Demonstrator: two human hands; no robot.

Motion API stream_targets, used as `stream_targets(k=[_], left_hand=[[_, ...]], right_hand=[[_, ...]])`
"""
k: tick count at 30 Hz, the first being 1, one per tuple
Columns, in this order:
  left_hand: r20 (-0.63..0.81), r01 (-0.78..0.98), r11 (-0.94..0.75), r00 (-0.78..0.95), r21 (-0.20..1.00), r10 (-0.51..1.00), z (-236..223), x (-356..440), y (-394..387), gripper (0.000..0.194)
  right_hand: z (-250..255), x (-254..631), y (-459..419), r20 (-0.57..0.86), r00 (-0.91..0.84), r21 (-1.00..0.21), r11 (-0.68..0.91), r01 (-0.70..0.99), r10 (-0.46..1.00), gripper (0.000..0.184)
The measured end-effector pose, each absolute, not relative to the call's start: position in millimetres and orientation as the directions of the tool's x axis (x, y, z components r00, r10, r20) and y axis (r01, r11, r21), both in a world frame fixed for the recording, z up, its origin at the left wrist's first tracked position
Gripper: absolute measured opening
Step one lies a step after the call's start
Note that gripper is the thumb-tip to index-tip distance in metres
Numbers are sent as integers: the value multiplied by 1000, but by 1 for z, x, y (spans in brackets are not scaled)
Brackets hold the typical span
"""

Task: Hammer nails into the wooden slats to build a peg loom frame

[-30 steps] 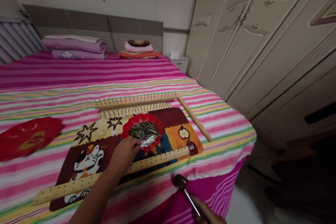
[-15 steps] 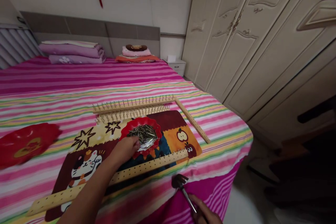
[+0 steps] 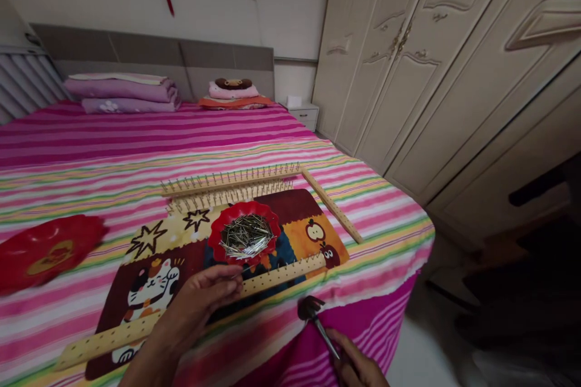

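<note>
My left hand [image 3: 206,296] is closed in a pinch on a thin nail [image 3: 246,269], just in front of the red scalloped bowl [image 3: 216,248]. Loose metal nails [image 3: 249,236] fill that bowl. Beneath my left forearm and hand lies a perforated wooden strip [image 3: 276,278], with a row of nails standing in its right part. At the lower right, my right hand [image 3: 356,360] grips a claw hammer [image 3: 324,335] by its handle. The dark hammer head rests near the bed's edge, apart from the strip.
A patterned mat [image 3: 295,205] lies under the bowl. Behind it are nail-studded wooden strips [image 3: 231,182], with another strip [image 3: 333,205] angled at right. A red plate [image 3: 27,242] is at left. Folded bedding [image 3: 122,91] sits by the headboard; a wardrobe [image 3: 399,72] stands at right.
My left hand has come out of the bowl toward me, now with a nail between its fingers. My right hand and the hammer have barely moved.
</note>
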State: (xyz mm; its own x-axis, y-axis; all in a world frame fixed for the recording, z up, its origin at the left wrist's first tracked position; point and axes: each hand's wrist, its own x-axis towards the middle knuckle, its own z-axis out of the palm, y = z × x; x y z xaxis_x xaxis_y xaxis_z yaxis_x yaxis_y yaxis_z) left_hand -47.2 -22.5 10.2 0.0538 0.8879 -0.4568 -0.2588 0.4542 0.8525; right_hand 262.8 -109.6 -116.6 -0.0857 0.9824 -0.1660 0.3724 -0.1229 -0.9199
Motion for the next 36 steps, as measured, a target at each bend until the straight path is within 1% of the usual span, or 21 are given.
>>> stream_targets(k=[2, 4, 7, 10, 12, 15, 18, 25, 28, 32, 36], left_hand=[[-452, -260, 440, 18, 859, 892, 2, -44, -25, 32], [-442, -222, 426, -26, 877, 896, -6, -39, -24, 35], [-424, -105, 414, -107, 904, 899, -14, -30, -18, 38], [-414, 3, 419, -147, 908, 898, -19, -22, -11, 36], [-409, 52, 421, -149, 906, 900, -20, -18, -7, 34], [-401, 102, 417, -149, 903, 904, -22, -15, -4, 31], [-400, 130, 418, -144, 899, 905, -25, -14, -1, 33], [-326, 295, 340, -99, 893, 940, -31, -8, 2, 37], [-311, 336, 339, -135, 879, 941, -29, -5, 0, 39], [-278, 455, 322, -163, 830, 947, -25, -3, -5, 32], [-171, 592, 214, -128, 777, 977, -26, -1, -7, 23]], right_hand=[[-113, 264, -109, -189, -110, -915, -134, 380, 976, 55], [-109, 265, -108, -218, -148, -904, -143, 403, 965, 55], [-102, 265, -107, -254, -171, -893, -163, 419, 952, 55], [-96, 263, -107, -251, -179, -900, -161, 406, 951, 56], [-95, 262, -107, -241, -193, -905, -149, 398, 951, 57], [-99, 261, -108, -197, -162, -912, -120, 392, 967, 58], [-103, 261, -109, -164, -143, -922, -101, 373, 976, 56], [-98, 261, -107, -205, -206, -916, -113, 385, 957, 57], [-99, 263, -108, -217, -210, -907, -118, 404, 953, 55], [-97, 265, -108, -224, -226, -895, -109, 433, 948, 51], [-73, 258, -105, -150, -274, -906, -21, 422, 950, 43]])
